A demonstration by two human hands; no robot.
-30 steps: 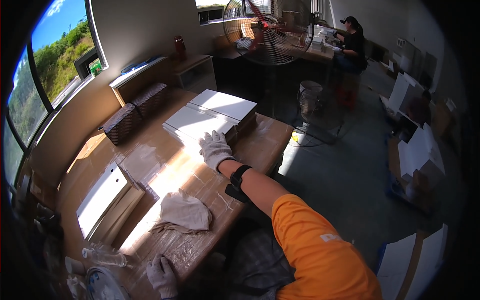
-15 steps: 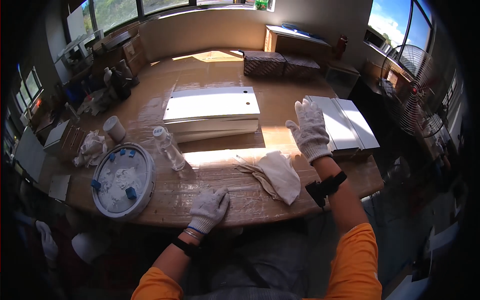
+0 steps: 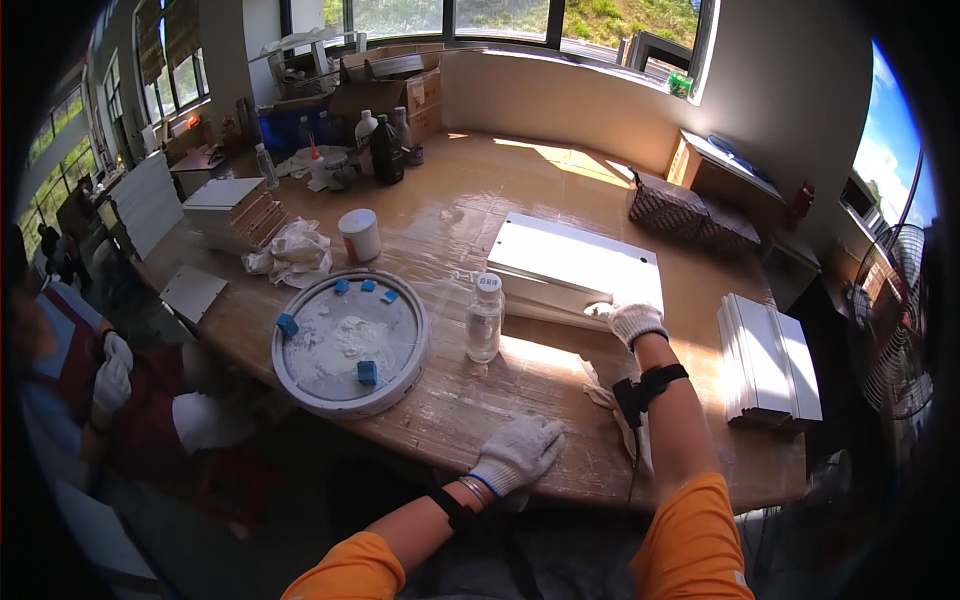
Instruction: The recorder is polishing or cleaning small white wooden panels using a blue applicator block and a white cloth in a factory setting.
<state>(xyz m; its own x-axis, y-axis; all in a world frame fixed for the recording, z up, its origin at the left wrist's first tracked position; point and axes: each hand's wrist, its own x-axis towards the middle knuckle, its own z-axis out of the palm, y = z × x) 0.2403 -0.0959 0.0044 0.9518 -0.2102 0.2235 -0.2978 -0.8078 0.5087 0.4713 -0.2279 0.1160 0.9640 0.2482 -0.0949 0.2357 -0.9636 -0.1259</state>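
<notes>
On the near edge of the wooden table (image 3: 560, 170), the left hand (image 3: 520, 452) rests flat, fingers spread. Farther right, the right hand (image 3: 634, 321) curls onto the white panel stack (image 3: 580, 265); dragging it carelessly could topple the clear bottle (image 3: 484, 320) just left.
</notes>
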